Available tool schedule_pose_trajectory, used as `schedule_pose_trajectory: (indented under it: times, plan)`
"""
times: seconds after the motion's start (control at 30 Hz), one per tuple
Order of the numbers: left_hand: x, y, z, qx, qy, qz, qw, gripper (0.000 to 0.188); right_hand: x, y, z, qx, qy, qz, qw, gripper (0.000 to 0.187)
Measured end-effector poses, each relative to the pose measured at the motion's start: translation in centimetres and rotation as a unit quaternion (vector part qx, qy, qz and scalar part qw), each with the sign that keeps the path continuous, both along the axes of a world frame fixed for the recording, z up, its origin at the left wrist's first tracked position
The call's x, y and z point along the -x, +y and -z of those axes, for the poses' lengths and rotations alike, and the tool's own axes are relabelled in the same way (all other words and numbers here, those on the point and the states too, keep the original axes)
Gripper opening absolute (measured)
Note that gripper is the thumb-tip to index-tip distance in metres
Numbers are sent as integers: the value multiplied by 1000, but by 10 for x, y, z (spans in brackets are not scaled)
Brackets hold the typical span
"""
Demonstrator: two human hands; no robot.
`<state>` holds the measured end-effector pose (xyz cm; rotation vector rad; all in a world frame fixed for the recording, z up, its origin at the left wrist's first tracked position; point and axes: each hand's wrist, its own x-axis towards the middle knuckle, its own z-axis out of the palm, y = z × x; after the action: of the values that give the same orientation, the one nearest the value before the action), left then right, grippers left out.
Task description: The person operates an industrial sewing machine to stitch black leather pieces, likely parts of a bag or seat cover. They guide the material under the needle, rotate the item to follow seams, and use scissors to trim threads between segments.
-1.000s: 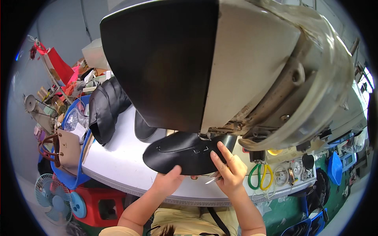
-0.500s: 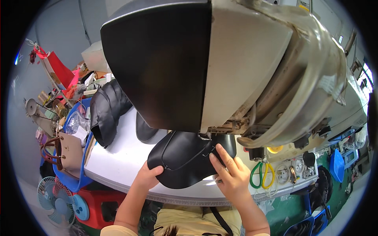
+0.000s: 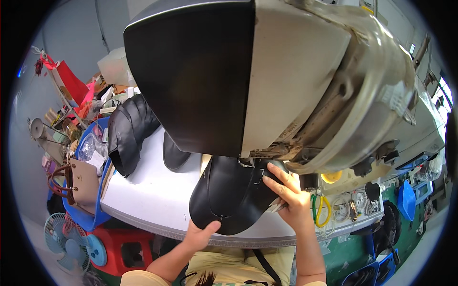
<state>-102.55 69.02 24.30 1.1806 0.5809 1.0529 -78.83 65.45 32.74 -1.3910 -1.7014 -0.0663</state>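
A black leather piece (image 3: 229,195) with a curved seam lies on the white table, its far end under the sewing machine head (image 3: 248,86). My left hand (image 3: 200,234) pinches its near edge, thumb on top and fingers hidden underneath. My right hand (image 3: 292,195) rests on its right side, index and middle fingers stretched flat beside small pale marks. By the curled fingers of that hand shows a small light thing I cannot make out. The machine's presser foot (image 3: 246,162) is partly visible above the leather; the needle is hidden.
Folded black leather (image 3: 128,133) and another black panel (image 3: 174,153) lie left on the table (image 3: 143,200). A blue bin (image 3: 90,218), beige handbag (image 3: 86,186) and fan (image 3: 67,243) stand further left. Yellow-handled scissors (image 3: 324,212) and bobbins (image 3: 342,209) are at right.
The leather piece has turned, its near end swinging toward me and right. My left hand moved right and nearer with it; my right hand shifted slightly right.
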Motion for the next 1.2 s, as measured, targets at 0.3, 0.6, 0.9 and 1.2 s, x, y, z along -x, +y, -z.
schedule_pose_trajectory:
  times: [0.3, 0.6, 0.9, 1.2]
  plan:
    - [-22, -29, -19, 38, -56, 50, 996, 22, -15, 6, -4, 0, 4, -19, 1000, 61]
    - [-41, -15, -24, 12, -49, 19, 999, 18, -31, 20, 16, 39, 52, 4, 998, 67]
    - [-13, -37, -64, -281, 145, 248, 916, 32, -27, 18, 8, 31, 54, -18, 998, 66]
    - [-64, 18, -98, -632, 383, -141, 658, 44, 2, -9, -11, -47, 26, 44, 998, 59]
